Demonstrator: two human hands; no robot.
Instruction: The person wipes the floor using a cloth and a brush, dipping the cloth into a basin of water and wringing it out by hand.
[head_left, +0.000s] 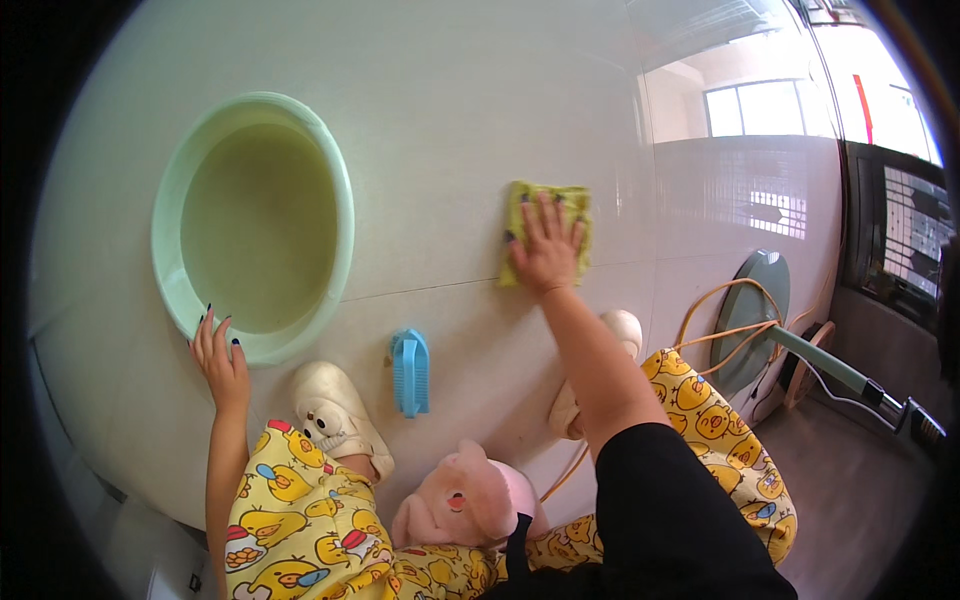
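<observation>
My right hand (549, 251) lies flat, fingers spread, on a yellow-green cloth (512, 262) pressed against the pale glossy tiled floor (442, 150). At the near rim of a light green plastic basin (343, 225) rests my left hand (221, 356), fingers apart and over the edge. Cloudy yellowish water (259, 225) fills part of the basin. Between my feet, a blue plastic scrubbing brush (411, 375) lies on the tiles, touched by neither hand.
White slippers (330, 405) are on my feet. A pink plush item (457, 499) sits between my legs. At the right stand a green round base with a pole (825, 360) and an orange cord (694, 300) looped around it, near a dark-framed window (862, 225).
</observation>
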